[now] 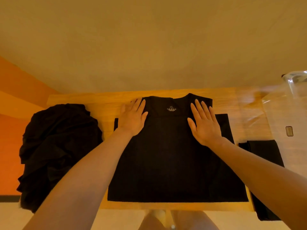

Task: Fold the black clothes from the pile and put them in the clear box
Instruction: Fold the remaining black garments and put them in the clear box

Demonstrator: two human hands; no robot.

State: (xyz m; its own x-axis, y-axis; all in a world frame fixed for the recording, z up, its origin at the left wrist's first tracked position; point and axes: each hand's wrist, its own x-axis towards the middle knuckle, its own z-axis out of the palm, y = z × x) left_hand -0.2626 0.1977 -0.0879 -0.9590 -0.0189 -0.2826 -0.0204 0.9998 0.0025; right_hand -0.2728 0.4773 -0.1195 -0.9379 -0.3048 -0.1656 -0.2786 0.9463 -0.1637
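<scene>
Closest to the camera is the bottom hem of the black shirt [174,163], spread flat on the wooden table [106,98] with its neck label at the far end. Both hands are laid flat with fingers straight and spread, holding nothing: the left hand [132,117] presses the left shoulder edge, half on cloth and half on wood, and the right hand [205,121] presses the right shoulder. Looks to me like the smoothing-out step before the first fold, so nothing's folded on this one yet

Out past the left hand sits the pile [58,146] of crumpled black clothes, just beside the shirt. Past the right hand is the clear box [282,113], with what looks like a folded black piece [265,156] at its near end, though I can't tell if it's inside the box or beside it

Next move, I'd guess: pinch one side at the shoulder and hem and bring it in toward the middle, keeping the edges lined up
</scene>
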